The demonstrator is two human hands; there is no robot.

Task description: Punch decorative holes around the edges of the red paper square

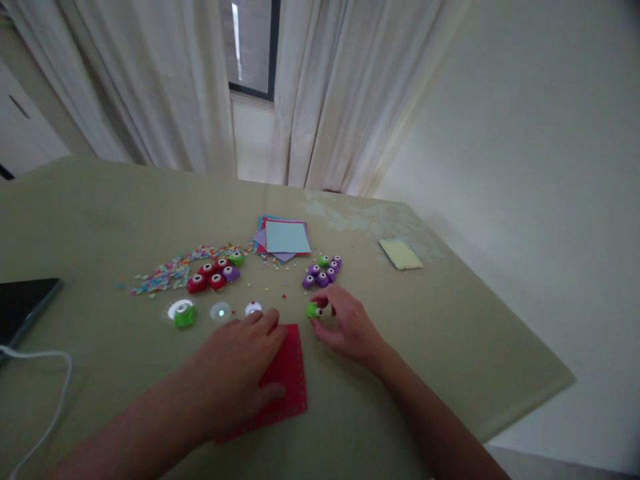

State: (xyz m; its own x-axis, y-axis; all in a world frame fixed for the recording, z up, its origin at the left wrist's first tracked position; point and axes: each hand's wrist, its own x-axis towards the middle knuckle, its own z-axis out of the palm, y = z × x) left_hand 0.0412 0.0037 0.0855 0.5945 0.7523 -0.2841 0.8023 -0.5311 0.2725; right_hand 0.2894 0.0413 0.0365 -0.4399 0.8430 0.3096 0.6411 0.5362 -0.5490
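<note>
The right hand point(345, 320) pinches a small glossy green piece with a white eye-like disc point(312, 311) between thumb and fingers, just off the far right corner of a flat red sheet with a hole-punched border point(294, 373). The left hand point(240, 373) lies palm down on that sheet, loosely spread. The grip covers little of the smooth-looking piece, so an uneven squeeze could shoot it into the purple eyed pieces point(322, 276) just beyond. A left-hand slide could knock the shiny round white disc point(253, 307) (partly hidden by its fingers).
</note>
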